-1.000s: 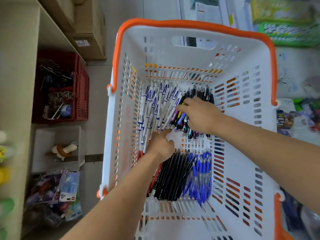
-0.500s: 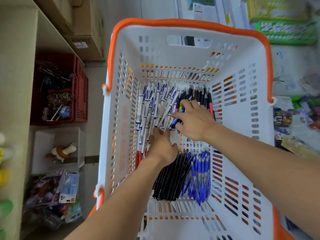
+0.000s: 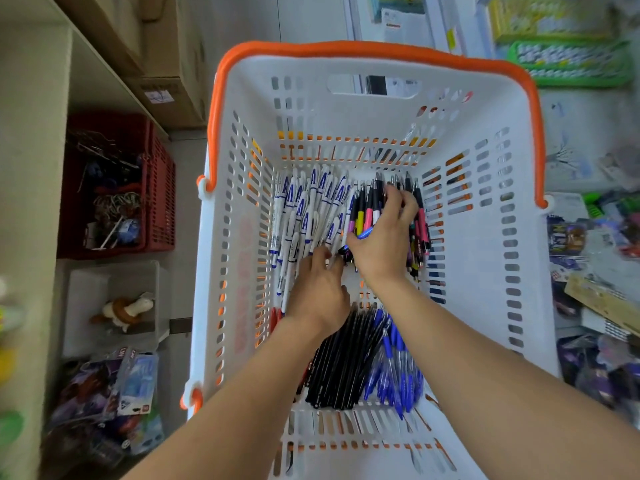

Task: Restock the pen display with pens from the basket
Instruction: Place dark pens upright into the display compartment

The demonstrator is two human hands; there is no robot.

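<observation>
1. Plainly, the pens are all in the white basket (image 3: 485,306) with the orange rim; no pen display shows in the view, so none can be judged restocked and the task looks to be at its picking stage.
2. The right hand (image 3: 384,244) lies on the multicoloured pens (image 3: 365,209); its grip is curled round a bundle of them, thumb under a blue-barrelled one, fingers spread over the tips on the far side.
3. The left hand (image 3: 320,292), just beside the right and nearer the person, rests its fingertips on the white pens (image 3: 311,209); whether it pinches one cannot be told, so its grip is uncertain.
4. Nearer than both hands lie the black pens (image 3: 337,368) and, beside them to the right, the blue pens (image 3: 394,375), untouched.
5. What is left, by this judgement: lift a bundle clear and carry it to the display, then repeat for the other sorts.
6. Left of the hands, beyond the basket wall, stand a red crate (image 3: 159,188) and cardboard boxes (image 3: 166,57).
</observation>
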